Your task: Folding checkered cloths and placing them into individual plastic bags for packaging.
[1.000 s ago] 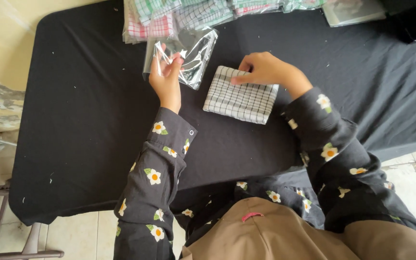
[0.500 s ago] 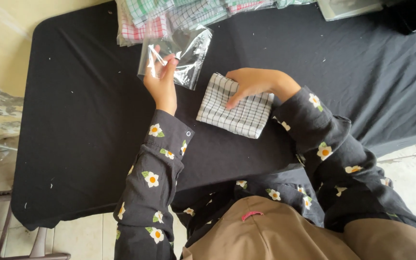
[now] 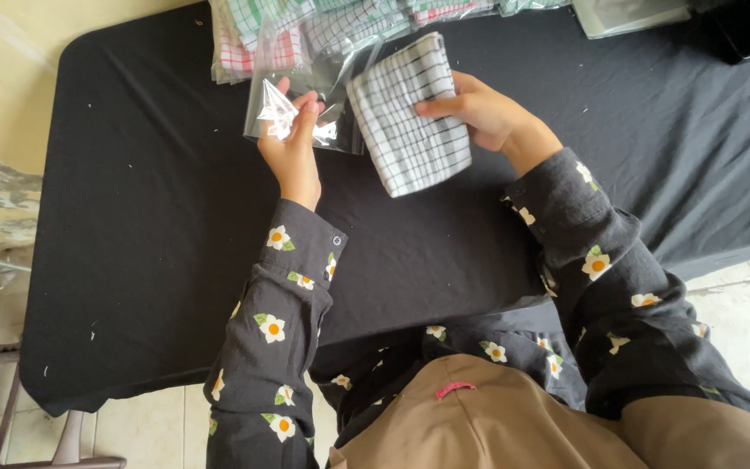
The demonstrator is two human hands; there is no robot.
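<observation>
Head view: we look down on a black tabletop (image 3: 175,217). Since a moment ago, our right hand (image 3: 479,113) has lifted the folded checked cloth (image 3: 410,117) off it and swung it beside the clear plastic bag (image 3: 305,95), now touching its edge. Our left hand (image 3: 292,139) pinches the bag, fingers (image 3: 305,108) closed on its mouth; right fingers clasp the cloth's far edge.

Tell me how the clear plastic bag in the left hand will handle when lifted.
The clear plastic bag is probably floppy: it crumples where the left hand pinches it. Likely very light, being thin film. Its glossy surface may be slippery.
</observation>
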